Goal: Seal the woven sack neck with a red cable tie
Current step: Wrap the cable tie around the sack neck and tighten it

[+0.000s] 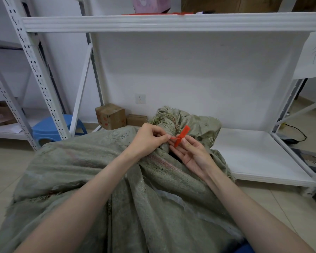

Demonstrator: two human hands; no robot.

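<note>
The sack [117, 179] lies on the floor [3, 165] in front of the person, grey-green and woven, with its bunched neck [165, 123] rising at the far end, frayed at the top. The red tie [181, 136] is held just in front of the neck, between both hands. The left hand [148, 138] is curled, thumb and forefinger pinching the thin strap end. The right hand [192, 154] lies palm up with fingers mostly straight, its thumb pressing the flat tag end against them. Whether the strap goes round the neck I cannot tell. Behind stands a white rack [171, 21]; a cardboard box [111, 116] and a blue stool [49, 128] sit left of the neck, and a socket [140, 98] is on the wall.
</note>
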